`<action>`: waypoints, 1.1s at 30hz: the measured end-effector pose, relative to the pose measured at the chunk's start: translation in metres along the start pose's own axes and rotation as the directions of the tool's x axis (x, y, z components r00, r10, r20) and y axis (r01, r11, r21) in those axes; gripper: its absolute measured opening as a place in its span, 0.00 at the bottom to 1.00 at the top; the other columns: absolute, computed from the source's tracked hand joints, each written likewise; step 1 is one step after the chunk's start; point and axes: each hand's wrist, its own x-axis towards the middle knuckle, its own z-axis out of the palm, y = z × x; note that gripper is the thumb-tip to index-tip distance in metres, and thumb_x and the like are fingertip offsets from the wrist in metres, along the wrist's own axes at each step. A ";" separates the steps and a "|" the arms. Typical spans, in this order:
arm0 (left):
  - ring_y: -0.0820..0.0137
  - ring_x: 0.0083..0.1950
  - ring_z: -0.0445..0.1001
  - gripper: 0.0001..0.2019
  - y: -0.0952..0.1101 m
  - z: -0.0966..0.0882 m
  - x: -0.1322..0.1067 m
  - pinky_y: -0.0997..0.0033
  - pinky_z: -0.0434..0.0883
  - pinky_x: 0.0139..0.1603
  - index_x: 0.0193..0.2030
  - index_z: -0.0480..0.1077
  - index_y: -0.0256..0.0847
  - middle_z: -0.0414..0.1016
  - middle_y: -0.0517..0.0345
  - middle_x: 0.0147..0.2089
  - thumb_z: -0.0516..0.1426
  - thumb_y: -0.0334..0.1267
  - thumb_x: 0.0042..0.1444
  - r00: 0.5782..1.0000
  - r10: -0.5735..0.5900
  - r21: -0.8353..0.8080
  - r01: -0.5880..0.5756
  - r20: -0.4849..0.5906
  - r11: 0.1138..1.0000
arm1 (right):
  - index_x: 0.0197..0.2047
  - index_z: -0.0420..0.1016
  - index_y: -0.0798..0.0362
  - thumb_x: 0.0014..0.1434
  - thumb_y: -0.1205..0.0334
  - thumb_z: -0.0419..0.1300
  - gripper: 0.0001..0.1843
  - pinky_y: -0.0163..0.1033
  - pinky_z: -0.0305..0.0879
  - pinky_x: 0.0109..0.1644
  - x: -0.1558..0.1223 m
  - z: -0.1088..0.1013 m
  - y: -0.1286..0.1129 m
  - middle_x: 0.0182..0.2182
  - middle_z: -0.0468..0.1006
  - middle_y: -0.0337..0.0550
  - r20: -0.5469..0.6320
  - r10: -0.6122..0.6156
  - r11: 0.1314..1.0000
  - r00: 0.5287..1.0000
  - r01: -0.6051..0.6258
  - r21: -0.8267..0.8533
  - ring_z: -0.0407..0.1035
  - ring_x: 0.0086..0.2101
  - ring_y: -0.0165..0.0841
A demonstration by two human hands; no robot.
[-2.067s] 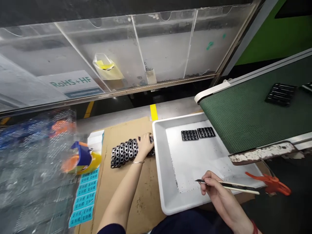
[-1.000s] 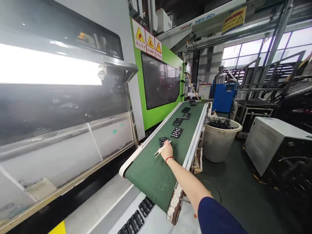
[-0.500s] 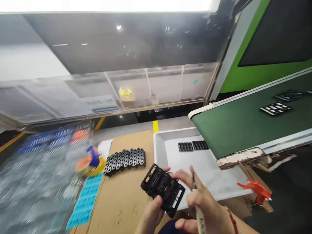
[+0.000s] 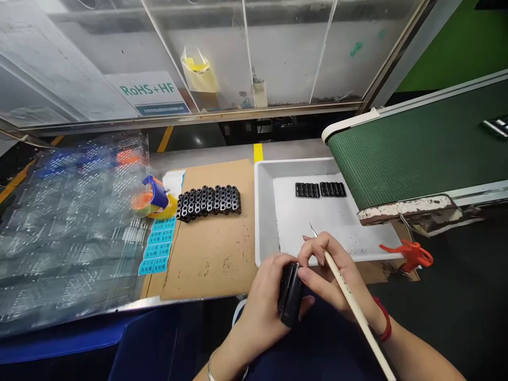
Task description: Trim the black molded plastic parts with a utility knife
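My left hand (image 4: 264, 291) is wrapped round a black plastic part (image 4: 292, 296), which is turned on edge so that a smooth side faces me. My right hand (image 4: 331, 270) holds a knife with a long pale wooden handle (image 4: 353, 304). Its thin metal tip points up and away from the part. The right thumb and forefinger touch the part's upper end. Both hands are in front of the white tray, near its front edge.
Rows of black parts (image 4: 208, 201) stand on cardboard (image 4: 214, 248). Two more black pieces (image 4: 307, 190) lie in the white tray (image 4: 264, 211). A green conveyor (image 4: 405, 153) overhangs the tray, red-handled cutters (image 4: 410, 255) sit to the right, and clear plastic trays (image 4: 71, 227) are stacked left.
The black part has been turned from its openwork face onto its edge. My right fingers have closed in on its upper end. The view has tipped downward.
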 end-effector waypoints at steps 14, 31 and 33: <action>0.62 0.50 0.75 0.30 0.022 -0.007 -0.002 0.61 0.75 0.51 0.53 0.65 0.46 0.73 0.54 0.49 0.72 0.50 0.48 0.990 -0.090 -0.135 0.104 0.108 0.985 | 0.48 0.80 0.41 0.72 0.57 0.58 0.09 0.37 0.60 0.69 -0.026 -0.020 -0.002 0.35 0.81 0.30 -0.070 0.016 0.994 0.997 -0.008 0.113 0.75 0.38 0.26; 0.66 0.43 0.79 0.26 0.031 -0.008 0.000 0.68 0.77 0.42 0.50 0.68 0.46 0.78 0.59 0.44 0.70 0.38 0.45 0.992 -0.023 -0.095 0.035 0.122 0.995 | 0.37 0.76 0.46 0.66 0.62 0.63 0.04 0.34 0.75 0.38 -0.032 -0.005 -0.017 0.23 0.75 0.34 -0.123 0.010 0.992 0.992 0.006 0.128 0.71 0.27 0.27; 0.66 0.43 0.79 0.26 0.030 -0.007 0.000 0.68 0.76 0.42 0.50 0.68 0.46 0.78 0.60 0.44 0.70 0.37 0.44 0.993 -0.025 -0.092 0.036 0.118 0.995 | 0.36 0.76 0.46 0.66 0.62 0.64 0.05 0.36 0.76 0.41 -0.032 -0.005 -0.017 0.23 0.74 0.33 -0.135 0.010 0.992 0.991 0.007 0.128 0.71 0.26 0.26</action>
